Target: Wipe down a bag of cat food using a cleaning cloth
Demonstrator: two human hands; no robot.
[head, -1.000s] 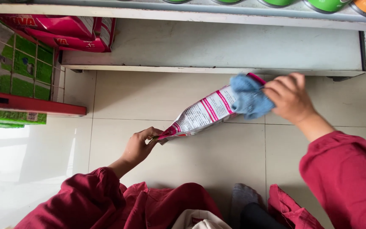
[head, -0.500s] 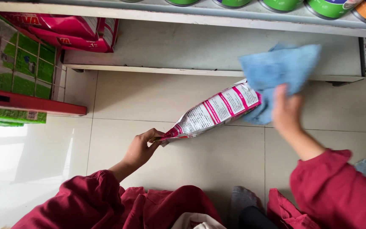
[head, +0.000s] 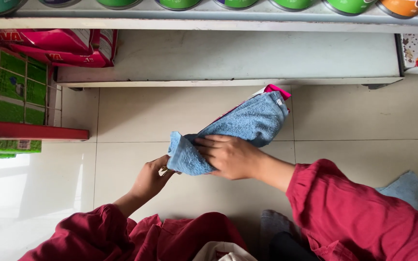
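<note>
Since half a second ago my right hand has come down from near the shelf edge, and the blue cloth, which was lifted open in the air, now lies wrapped over the packet.

Taking the packet as the landmark and going from left to right: at its lower left end my left hand pinches the corner, a narrow grip closed on the packet. Just right of it, my right hand presses flat on the cloth, fingers spread, holding the cloth against the packet. Only the pink top corner of the packet shows, at its upper right end, near the edge of the white shelf and above the tiled floor.

I judge the packet to be light, a thin plastic pouch, smooth and a little slippery, which bends if held in the middle; the sealed ends are the better places to hold. The cloth is soft terry, thick and limp, and grips well. Farther right of the packet, a second blue cloth lies on the glossy floor beside my red sleeve.
</note>
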